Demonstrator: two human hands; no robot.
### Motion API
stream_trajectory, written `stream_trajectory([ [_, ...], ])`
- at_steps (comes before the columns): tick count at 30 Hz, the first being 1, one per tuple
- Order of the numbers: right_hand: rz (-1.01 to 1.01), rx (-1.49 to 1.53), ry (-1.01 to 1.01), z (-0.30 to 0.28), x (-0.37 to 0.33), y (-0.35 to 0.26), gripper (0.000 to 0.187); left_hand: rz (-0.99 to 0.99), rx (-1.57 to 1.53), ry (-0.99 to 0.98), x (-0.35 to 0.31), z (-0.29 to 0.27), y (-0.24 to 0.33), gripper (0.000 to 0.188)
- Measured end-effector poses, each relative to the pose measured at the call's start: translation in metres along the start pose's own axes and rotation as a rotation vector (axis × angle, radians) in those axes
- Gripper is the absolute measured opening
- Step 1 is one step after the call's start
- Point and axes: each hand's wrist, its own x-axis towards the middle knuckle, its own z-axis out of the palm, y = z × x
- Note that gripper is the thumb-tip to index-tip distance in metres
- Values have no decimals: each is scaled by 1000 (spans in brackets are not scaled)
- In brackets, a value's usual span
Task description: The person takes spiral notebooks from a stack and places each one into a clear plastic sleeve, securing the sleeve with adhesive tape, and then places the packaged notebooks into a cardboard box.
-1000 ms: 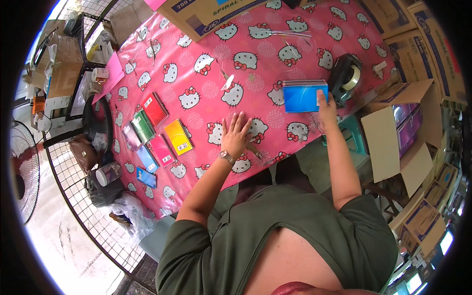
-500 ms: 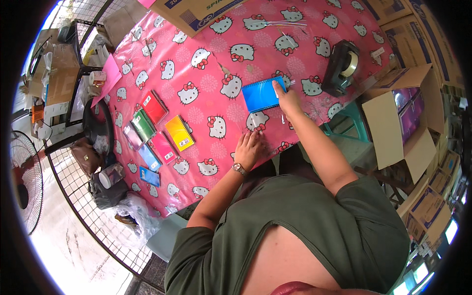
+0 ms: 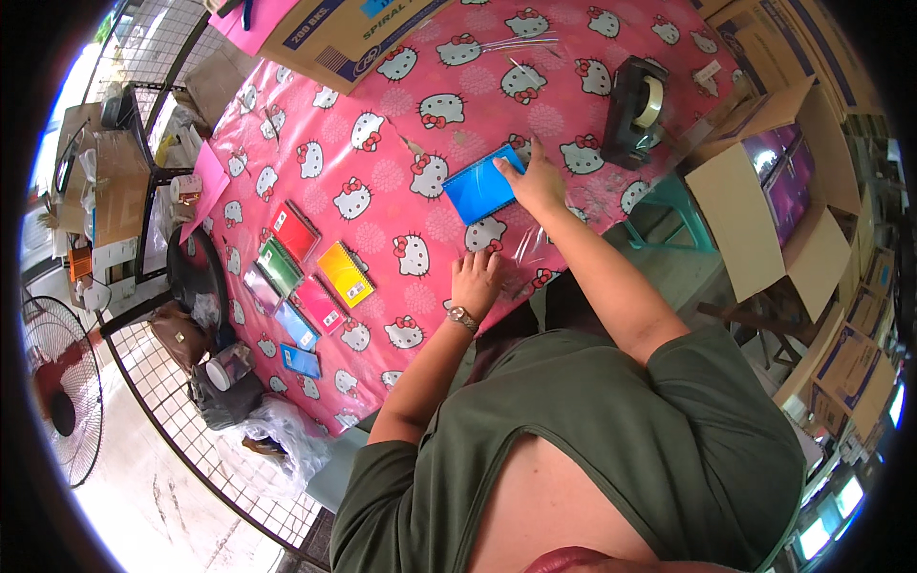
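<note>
A blue spiral notebook point(image 3: 478, 194) lies on the pink patterned tablecloth point(image 3: 382, 244), its wire binding visible along the edge. Over its right end is my right hand point(image 3: 538, 184), the thumb touching the cover and the index finger stretched out past the far corner; the other fingers are mostly hidden. My left hand point(image 3: 477, 279) rests flat near the table's front edge, holding nothing. Left of it lie several small notebooks, among them a yellow one point(image 3: 344, 274), a red one point(image 3: 295, 229), a green one point(image 3: 279, 265) and a pink one point(image 3: 321, 304).
Beyond the blue notebook stands a black tape dispenser point(image 3: 635, 115). A cardboard carton point(image 3: 349, 43) sits at the table's far side. To the right, an open carton point(image 3: 731, 224) holds purple packs, near a green stool point(image 3: 683, 224). Clear plastic strips point(image 3: 516, 43) lie far back.
My right thumb and index finger have spread apart over the blue notebook. The whole view has shifted slightly. My left hand stays on the table.
</note>
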Motion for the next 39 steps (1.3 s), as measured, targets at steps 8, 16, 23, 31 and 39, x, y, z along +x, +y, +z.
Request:
stream_trajectory([
  [8,-882,-317,-112,-76,-69,19,75,-165,-200,-17,17,-35,1,23],
  [16,-1055,-445,-297,-86,5,-1,16,-123,-192,165,39,-57,-39,37],
  [23,-811,-200,-858,-67,82,-26,9,-628,-176,479,31,-38,-52,39],
  [31,-633,-233,-726,-113,56,-4,30,-272,-41,-16,61,-1,35,80],
  [39,-789,-152,-784,-53,103,-73,36,-324,10,-30,61,-1,40,82],
])
